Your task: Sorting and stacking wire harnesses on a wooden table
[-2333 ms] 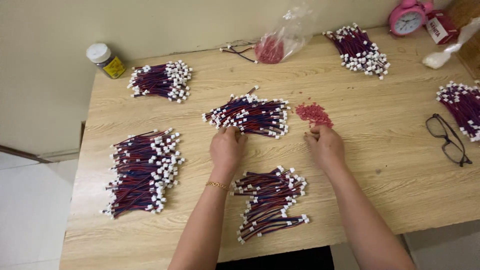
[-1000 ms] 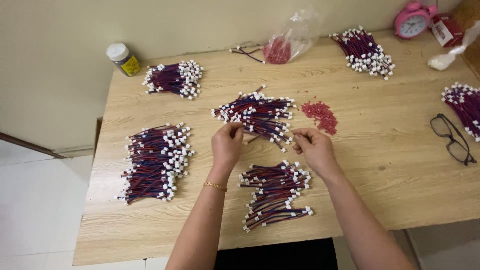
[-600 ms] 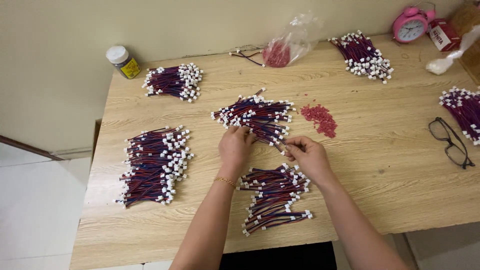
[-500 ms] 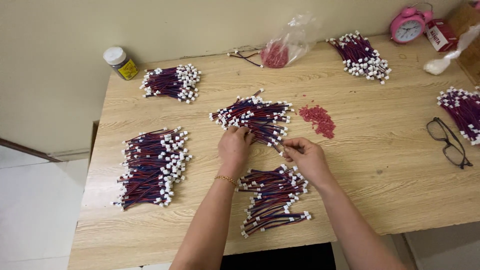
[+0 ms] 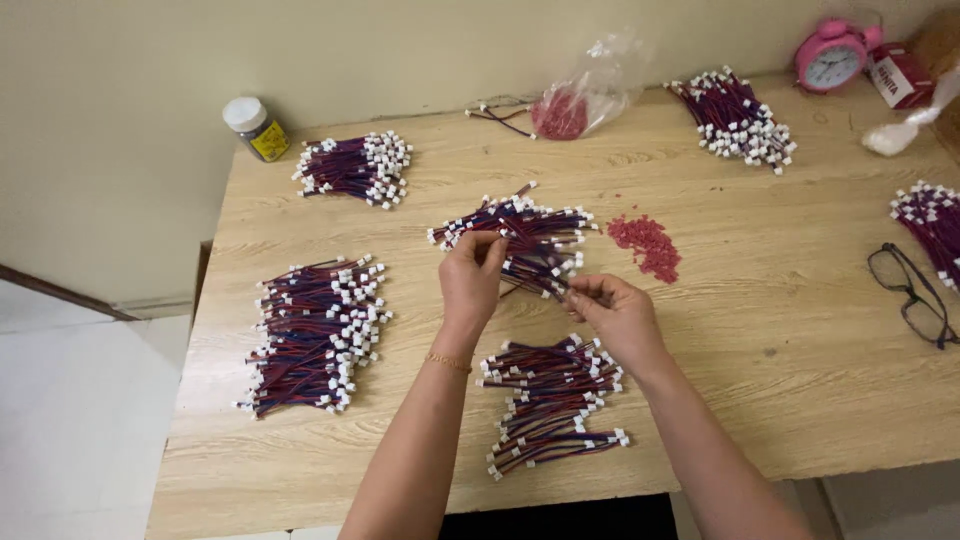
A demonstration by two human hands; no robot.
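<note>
Head view: plastic bag [image 5: 590, 92] holds red pieces; lidded jar [image 5: 255, 128] beside wall.

Clear plastic bag [image 5: 590, 90] of red bits at the back edge; yellow-labelled jar [image 5: 256, 128] back left; red carton [image 5: 900, 75] back right.

— What lies beyond the hands?
— A plain cream wall [image 5: 400, 50], meeting the far edge of the light wood-grain counter [image 5: 780, 330].
— And left?
— Pale tiled floor [image 5: 70, 420], evenly lit.
</note>
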